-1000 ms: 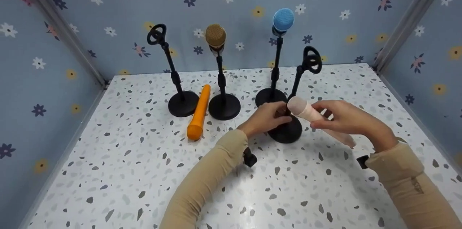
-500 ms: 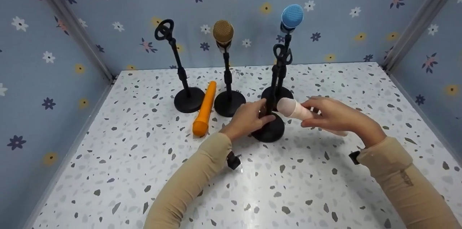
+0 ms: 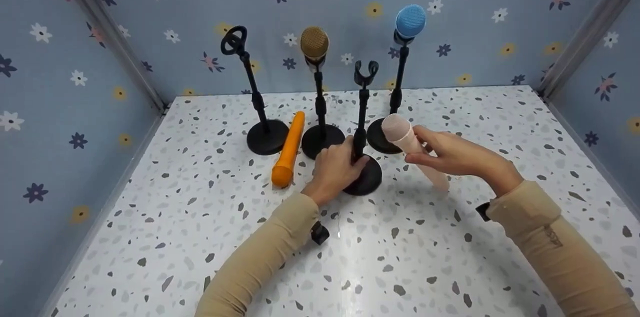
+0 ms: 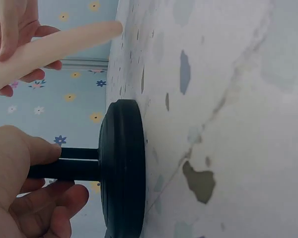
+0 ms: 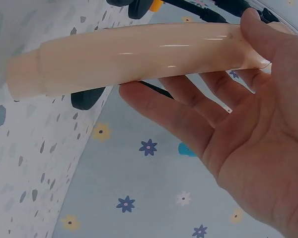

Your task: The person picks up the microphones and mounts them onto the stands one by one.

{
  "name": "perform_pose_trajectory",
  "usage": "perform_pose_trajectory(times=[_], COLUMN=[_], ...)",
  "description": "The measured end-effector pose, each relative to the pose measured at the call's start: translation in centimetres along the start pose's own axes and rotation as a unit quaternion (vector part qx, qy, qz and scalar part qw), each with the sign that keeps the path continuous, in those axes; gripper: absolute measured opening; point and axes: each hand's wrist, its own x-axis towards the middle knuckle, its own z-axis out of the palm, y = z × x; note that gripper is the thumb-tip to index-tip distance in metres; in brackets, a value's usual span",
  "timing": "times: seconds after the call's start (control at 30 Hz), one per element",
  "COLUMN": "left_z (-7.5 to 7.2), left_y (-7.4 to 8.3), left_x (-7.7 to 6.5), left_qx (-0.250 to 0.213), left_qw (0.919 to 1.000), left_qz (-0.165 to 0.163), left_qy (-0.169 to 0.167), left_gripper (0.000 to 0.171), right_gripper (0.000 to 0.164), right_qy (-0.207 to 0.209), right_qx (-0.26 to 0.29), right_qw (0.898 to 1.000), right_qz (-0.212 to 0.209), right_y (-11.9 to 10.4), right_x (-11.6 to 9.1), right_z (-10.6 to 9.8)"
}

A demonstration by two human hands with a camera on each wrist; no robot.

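On the speckled bench [image 3: 150,217], toward its far left corner, a black stand [image 3: 257,99] is seen with its ring clip bare. To its right an orange microphone [image 3: 289,149] is laid with its head toward the near edge. Nearer the middle, a gold microphone [image 3: 314,43] is borne by a second stand [image 3: 320,104]. By the left hand [image 3: 334,172] the pole of a forked stand [image 3: 363,105] is gripped low, just above its base; the fork is bare and upturned. Behind it, nearer the far edge, a blue microphone [image 3: 410,21] is carried on its own stand [image 3: 401,67]. By the right hand [image 3: 452,153] a pale microphone [image 3: 410,142] is held tilted between thumb and fingers, seemingly off the bench, below the fork and apart from it.

The forked stand is apparently being positioned; next, the pale microphone would need to be raised and aligned with the fork.

The near edge is out of view; in the left wrist view the pale microphone's head is cut off. Whether the gripped base bears fully on the bench cannot be told.
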Motion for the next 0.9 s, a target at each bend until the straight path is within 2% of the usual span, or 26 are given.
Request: perform_pose_trajectory(times=[0.2, 0.27, 0.33, 0.4, 0.5, 0.57, 0.63, 0.9], left_z=[-0.4, -0.6, -0.9, -1.3, -1.8, -2.0, -2.0, -1.9], left_y=[-0.2, -0.3, -0.4, -0.4, -0.4, -0.4, -0.5, -0.5], left_x=[0.0, 0.1, 0.3, 0.5, 0.8, 0.9, 1.0, 0.8], left_qx=[-0.028, -0.051, -0.096, -0.156, -0.241, -0.273, -0.281, -0.276], left_qw=[0.9995, 0.9985, 0.9948, 0.9866, 0.9681, 0.9589, 0.9563, 0.9586], left_qz=[-0.005, 0.000, 0.006, 0.017, 0.035, 0.047, 0.054, 0.049], left_qy=[-0.013, -0.021, -0.031, -0.044, -0.058, -0.062, -0.061, -0.053], left_gripper=[0.034, 0.038, 0.043, 0.046, 0.048, 0.046, 0.044, 0.041], right_gripper=[0.042, 0.040, 0.038, 0.036, 0.036, 0.038, 0.041, 0.053], right_qy=[-0.023, -0.029, -0.030, -0.028, -0.019, -0.010, -0.001, 0.005], right_qx=[0.016, 0.017, 0.009, 0.003, -0.006, 0.000, 0.009, 0.042], right_qw=[1.000, 0.999, 1.000, 1.000, 1.000, 1.000, 1.000, 0.999], right_qz=[-0.001, 0.001, 0.001, -0.006, -0.017, -0.015, -0.005, 0.009], right_y=[-0.7, -0.9, -0.9, -1.0, -1.0, -1.0, -1.0, -1.1], right_x=[0.3, 0.3, 0.3, 0.2, 0.2, 0.1, 0.1, -0.1], right_z=[-0.4, -0.6, -0.9, -1.0, -1.3, -1.4, -1.4, -1.5])
